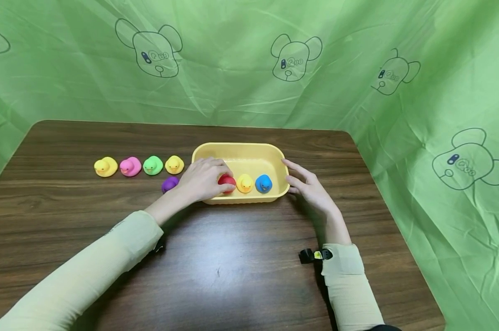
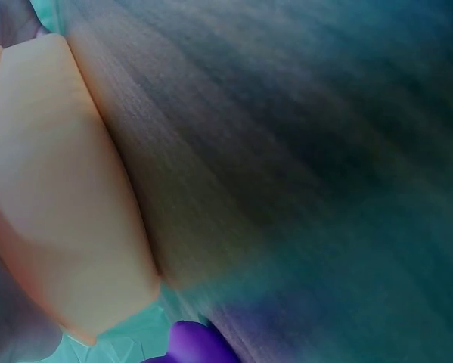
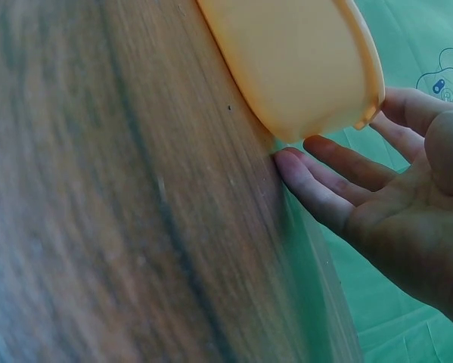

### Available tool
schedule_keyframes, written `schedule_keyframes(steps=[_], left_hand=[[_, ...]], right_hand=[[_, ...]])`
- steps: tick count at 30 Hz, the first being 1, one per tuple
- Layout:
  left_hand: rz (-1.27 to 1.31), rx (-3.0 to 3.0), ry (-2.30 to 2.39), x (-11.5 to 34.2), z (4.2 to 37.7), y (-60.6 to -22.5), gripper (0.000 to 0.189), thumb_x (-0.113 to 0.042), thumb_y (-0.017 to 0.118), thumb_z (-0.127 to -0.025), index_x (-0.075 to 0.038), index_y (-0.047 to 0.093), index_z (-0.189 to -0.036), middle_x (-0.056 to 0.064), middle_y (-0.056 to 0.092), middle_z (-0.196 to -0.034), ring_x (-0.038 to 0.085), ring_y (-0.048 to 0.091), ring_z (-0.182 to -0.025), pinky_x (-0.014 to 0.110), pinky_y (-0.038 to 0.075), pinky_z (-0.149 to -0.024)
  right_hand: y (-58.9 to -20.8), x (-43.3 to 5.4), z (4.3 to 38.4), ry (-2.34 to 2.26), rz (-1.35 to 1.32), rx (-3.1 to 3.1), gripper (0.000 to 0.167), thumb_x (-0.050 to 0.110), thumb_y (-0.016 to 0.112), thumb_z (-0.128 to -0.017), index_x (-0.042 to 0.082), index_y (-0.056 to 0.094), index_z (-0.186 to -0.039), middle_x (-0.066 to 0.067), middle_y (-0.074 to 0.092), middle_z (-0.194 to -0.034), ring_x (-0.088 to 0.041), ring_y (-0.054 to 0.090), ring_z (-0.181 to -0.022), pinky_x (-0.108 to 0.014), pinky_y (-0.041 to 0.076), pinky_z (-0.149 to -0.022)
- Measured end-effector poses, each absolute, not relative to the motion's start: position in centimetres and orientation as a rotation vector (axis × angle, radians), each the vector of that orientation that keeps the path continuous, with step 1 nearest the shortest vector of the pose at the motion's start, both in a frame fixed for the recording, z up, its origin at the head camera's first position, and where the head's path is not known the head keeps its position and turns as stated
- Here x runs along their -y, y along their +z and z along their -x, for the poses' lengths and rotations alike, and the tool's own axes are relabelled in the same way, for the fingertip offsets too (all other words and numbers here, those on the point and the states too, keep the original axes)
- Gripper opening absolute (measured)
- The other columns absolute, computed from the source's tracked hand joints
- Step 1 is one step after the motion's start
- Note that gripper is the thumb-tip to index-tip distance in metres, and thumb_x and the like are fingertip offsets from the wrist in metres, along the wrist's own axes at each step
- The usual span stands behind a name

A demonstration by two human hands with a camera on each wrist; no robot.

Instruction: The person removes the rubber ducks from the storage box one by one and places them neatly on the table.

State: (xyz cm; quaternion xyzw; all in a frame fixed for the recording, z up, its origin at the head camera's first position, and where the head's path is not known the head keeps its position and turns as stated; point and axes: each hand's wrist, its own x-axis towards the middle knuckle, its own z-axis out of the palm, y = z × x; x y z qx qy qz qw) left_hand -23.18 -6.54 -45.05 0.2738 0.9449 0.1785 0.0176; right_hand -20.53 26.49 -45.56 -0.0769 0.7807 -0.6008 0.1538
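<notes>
A yellow plastic tray (image 1: 249,198) stands on the table. Inside it, at the left end, my left hand (image 1: 205,179) grips a red rubber duck (image 1: 226,182), its thumb and fingers bent over it and covering part of it. A yellow duck (image 1: 245,183) and a blue duck (image 1: 263,184) sit beside it in the tray. At the tray's right end, my right hand (image 1: 315,191) rests with outstretched fingers. The right wrist view shows those fingertips (image 3: 290,162) at the end wall, low down and near the rim. A purple duck (image 1: 170,184) lies close behind my left wrist.
Left of the tray, a row on the table holds a yellow duck (image 1: 106,167), a pink duck (image 1: 130,166), a green duck (image 1: 153,165) and another yellow duck (image 1: 174,164). Green cloth (image 1: 232,92) hangs along the table's back and right edges.
</notes>
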Motion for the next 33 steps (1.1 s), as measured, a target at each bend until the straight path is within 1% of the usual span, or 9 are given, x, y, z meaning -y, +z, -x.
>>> schedule_keyframes(steps=[6,15,24,28,33], left_hand=[[-0.854,-2.932,0.567,6.5,23.2,-45.1,0.026,-0.049,0.074,-0.089,-0.027,0.077,-0.102,-0.005,0.070,-0.114,0.023,0.063,-0.114,0.047,0.046,-0.108],[-0.870,-2.931,0.623,6.7,23.3,-45.0,0.022,-0.044,0.074,-0.093,-0.025,0.078,-0.101,-0.005,0.071,-0.112,0.022,0.064,-0.112,0.045,0.049,-0.101],[-0.902,-2.896,0.698,6.9,23.6,-44.7,0.020,-0.042,0.074,-0.093,-0.023,0.077,-0.100,-0.004,0.071,-0.110,0.021,0.064,-0.105,0.043,0.052,-0.092],[-0.895,-2.873,0.762,6.9,23.8,-44.5,0.020,-0.040,0.075,-0.093,-0.021,0.076,-0.099,-0.001,0.072,-0.112,0.023,0.064,-0.108,0.044,0.053,-0.093],[-0.908,-2.852,0.812,7.0,23.8,-44.0,0.024,-0.039,0.076,-0.093,-0.018,0.076,-0.103,0.002,0.073,-0.113,0.025,0.063,-0.113,0.045,0.053,-0.098]], right_hand=[[-45.6,-26.5,20.5,-1.732,0.215,-2.227,0.054,0.021,0.054,-0.108,0.024,0.038,-0.160,-0.014,0.045,-0.159,-0.035,0.056,-0.136,-0.024,0.059,-0.094],[-45.8,-26.4,20.8,-1.723,0.232,-2.237,0.055,0.022,0.053,-0.108,0.024,0.037,-0.161,-0.016,0.044,-0.160,-0.034,0.056,-0.136,-0.024,0.058,-0.094],[-45.7,-26.4,20.6,-1.729,0.228,-2.235,0.054,0.021,0.054,-0.108,0.023,0.038,-0.160,-0.008,0.040,-0.163,-0.033,0.057,-0.135,-0.024,0.059,-0.094],[-45.7,-26.4,20.6,-1.727,0.232,-2.233,0.055,0.020,0.053,-0.108,0.023,0.037,-0.160,-0.011,0.042,-0.162,-0.035,0.056,-0.135,-0.024,0.059,-0.094],[-45.8,-26.5,20.6,-1.724,0.231,-2.235,0.055,0.018,0.052,-0.108,0.023,0.037,-0.161,-0.013,0.041,-0.163,-0.036,0.056,-0.136,-0.023,0.058,-0.094]])
